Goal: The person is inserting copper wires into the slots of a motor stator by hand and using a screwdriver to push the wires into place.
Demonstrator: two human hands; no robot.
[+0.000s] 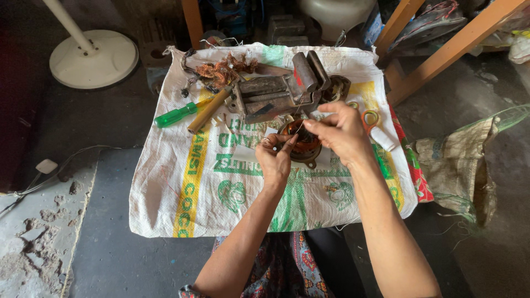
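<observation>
Here, my left hand is pinched shut on the near rim of the round motor stator, which lies on the printed white sack covering the surface. My right hand, at about two o'clock from the left, has its fingertips pinched on a thin wire over the stator. A rusty vise sits just beyond at twelve o'clock, with a green-handled screwdriver towards ten o'clock and orange-handled scissors beside my right hand.

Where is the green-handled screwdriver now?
In the head view, the green-handled screwdriver lies on the sack's upper left, beside the wooden handle, left of the vise.
</observation>
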